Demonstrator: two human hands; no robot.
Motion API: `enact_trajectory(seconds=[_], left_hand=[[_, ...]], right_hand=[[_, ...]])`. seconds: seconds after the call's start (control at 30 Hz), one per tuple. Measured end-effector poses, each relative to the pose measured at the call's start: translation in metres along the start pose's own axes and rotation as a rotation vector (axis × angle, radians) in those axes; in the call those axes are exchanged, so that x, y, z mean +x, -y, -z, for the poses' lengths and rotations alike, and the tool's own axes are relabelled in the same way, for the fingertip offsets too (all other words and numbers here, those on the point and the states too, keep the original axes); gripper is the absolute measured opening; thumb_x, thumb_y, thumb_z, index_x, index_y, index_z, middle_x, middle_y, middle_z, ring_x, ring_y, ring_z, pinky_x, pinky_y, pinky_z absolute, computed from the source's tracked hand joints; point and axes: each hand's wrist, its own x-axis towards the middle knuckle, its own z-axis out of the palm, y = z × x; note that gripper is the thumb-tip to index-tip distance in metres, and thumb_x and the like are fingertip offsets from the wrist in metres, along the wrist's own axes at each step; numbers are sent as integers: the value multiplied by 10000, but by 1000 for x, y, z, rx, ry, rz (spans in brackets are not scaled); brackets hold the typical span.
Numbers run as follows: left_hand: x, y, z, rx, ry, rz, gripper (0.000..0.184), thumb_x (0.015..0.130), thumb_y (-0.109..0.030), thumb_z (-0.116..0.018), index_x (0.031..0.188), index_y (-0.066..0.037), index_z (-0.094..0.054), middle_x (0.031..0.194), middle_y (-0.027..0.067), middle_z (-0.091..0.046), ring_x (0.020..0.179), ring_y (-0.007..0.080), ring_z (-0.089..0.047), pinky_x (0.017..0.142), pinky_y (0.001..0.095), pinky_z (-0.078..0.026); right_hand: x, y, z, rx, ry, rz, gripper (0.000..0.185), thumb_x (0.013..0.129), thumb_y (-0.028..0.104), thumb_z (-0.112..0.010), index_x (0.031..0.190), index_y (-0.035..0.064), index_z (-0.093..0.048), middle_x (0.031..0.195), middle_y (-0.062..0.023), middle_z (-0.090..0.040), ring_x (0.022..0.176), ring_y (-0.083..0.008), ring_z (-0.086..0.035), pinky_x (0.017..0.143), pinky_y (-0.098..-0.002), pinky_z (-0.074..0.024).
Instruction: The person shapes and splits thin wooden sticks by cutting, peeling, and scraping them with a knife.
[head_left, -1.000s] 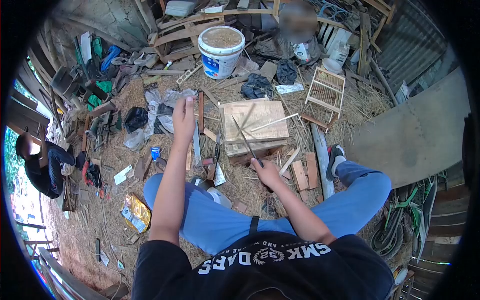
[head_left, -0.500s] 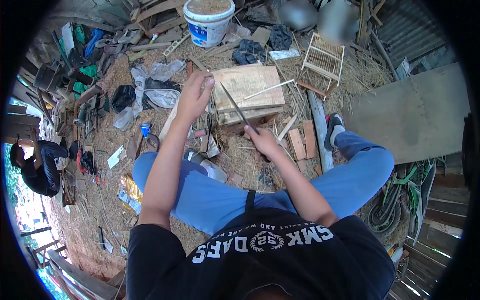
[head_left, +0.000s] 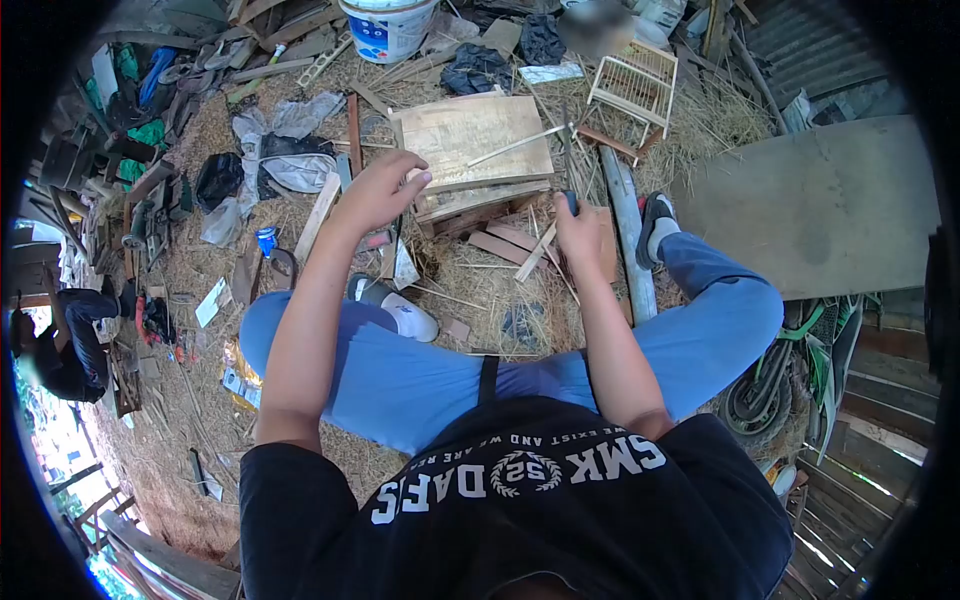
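Observation:
My right hand [head_left: 578, 235] is closed around the dark handle of a knife [head_left: 568, 150]. Its long narrow blade points away from me, just past the right edge of a wooden block [head_left: 470, 130]. A thin pale stick [head_left: 515, 146] lies slantwise across the block's top and sticks out to the right. My left hand [head_left: 375, 195] hovers by the block's left side, with fingers curled toward the thumb. Something small and pale may be between those fingertips, but I cannot make it out.
A slatted wooden cage [head_left: 635, 88] stands beyond the block to the right. Behind is a white bucket [head_left: 388, 30]. Wood offcuts [head_left: 505, 240] lie before the block, a grey plank [head_left: 632, 240] by my foot. Another person [head_left: 75, 340] sits far left; a motorbike [head_left: 770, 390] is at right.
My right hand has moved right and away from me with the knife, whose blade has swung off the block. My left hand has lowered slightly. The view has shifted, and the stick still lies there.

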Motion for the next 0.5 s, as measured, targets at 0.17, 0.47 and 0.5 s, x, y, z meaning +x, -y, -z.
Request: enact_trajectory(seconds=[0.17,0.47,0.5], left_hand=[[-2,-10,-14,64,174,-87,355,1030,-300,-642,1242,-17,-672,1261,191,-665,1204,375,-638,1040,424,-501],[5,-16,-38,83,436,-60,390,1018,-312,-649,1302,-44,-658,1270,195,-670,1206,386,-635,1031,440,-511],[4,-18,-37,75,435,-66,391,1020,-315,-646,1303,-45,-658,1271,194,-671,1202,389,-637,1026,444,-513]], right_hand=[[16,-58,-1,-77,-127,-121,499,896,450,-729,937,-47,-718,945,-272,-733,929,-384,-736,836,-467,-535],[9,-143,-9,-618,153,-305,433,912,424,-734,1143,59,-743,1146,-221,-752,1106,-385,-722,937,-491,-571],[4,-153,-10,-676,213,-297,413,914,393,-744,1180,76,-728,1176,-213,-746,1129,-367,-719,942,-484,-569]])
